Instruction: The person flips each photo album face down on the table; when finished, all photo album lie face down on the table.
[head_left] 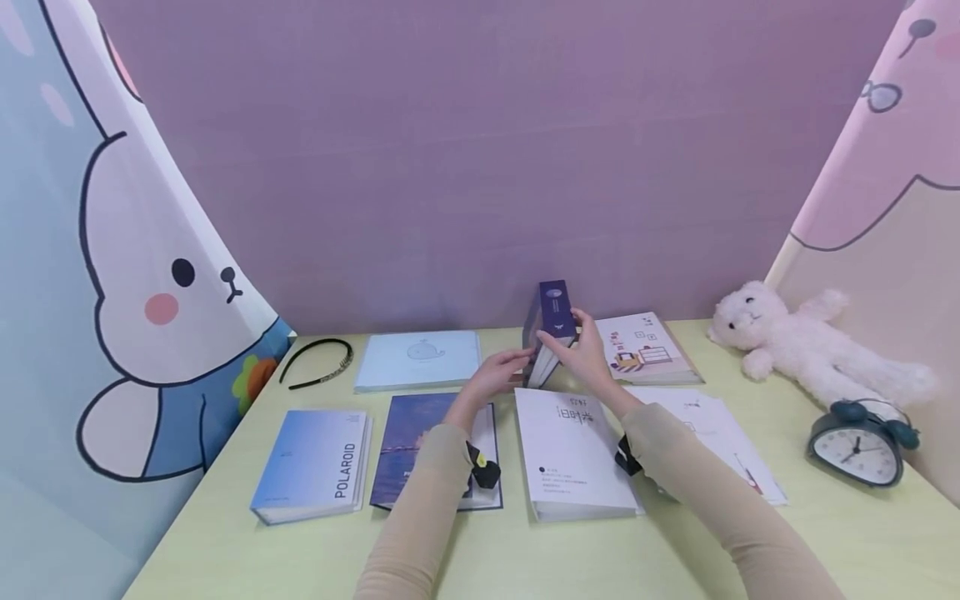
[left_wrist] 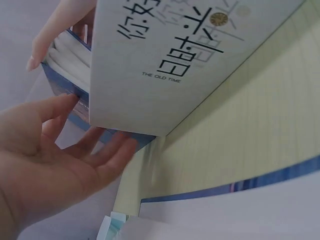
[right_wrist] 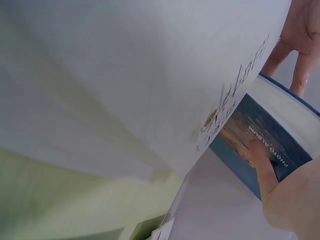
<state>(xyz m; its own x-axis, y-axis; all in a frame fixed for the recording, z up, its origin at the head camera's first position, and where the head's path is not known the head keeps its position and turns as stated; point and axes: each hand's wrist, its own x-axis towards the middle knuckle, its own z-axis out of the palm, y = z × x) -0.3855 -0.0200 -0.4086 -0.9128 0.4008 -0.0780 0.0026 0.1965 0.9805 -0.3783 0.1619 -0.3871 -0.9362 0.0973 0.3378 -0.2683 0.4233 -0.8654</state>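
At the middle back of the table, a thick dark blue photo album (head_left: pixel 556 310) stands on edge, spine up and tilted, with white pages showing. My right hand (head_left: pixel 588 354) grips it from the right. In the right wrist view the thumb of my right hand (right_wrist: pixel 292 195) lies on the cover of the photo album (right_wrist: pixel 265 135), by its printed title. My left hand (head_left: pixel 495 375) holds the album's lower left side. In the left wrist view, my left hand (left_wrist: pixel 65 155) has its thumb and fingers at the edge of the album (left_wrist: pixel 62 82), partly hidden by a white album (left_wrist: pixel 150 95).
Closer to me lie a blue POLAROID album (head_left: pixel 311 462), a dark city-picture album (head_left: pixel 420 417) and more white albums (head_left: pixel 693 417). Behind are a headband (head_left: pixel 348 354), a light blue whale album (head_left: pixel 420 358) and an illustrated album (head_left: pixel 648 346). A plush toy (head_left: pixel 817 342) and alarm clock (head_left: pixel 855 450) sit right.
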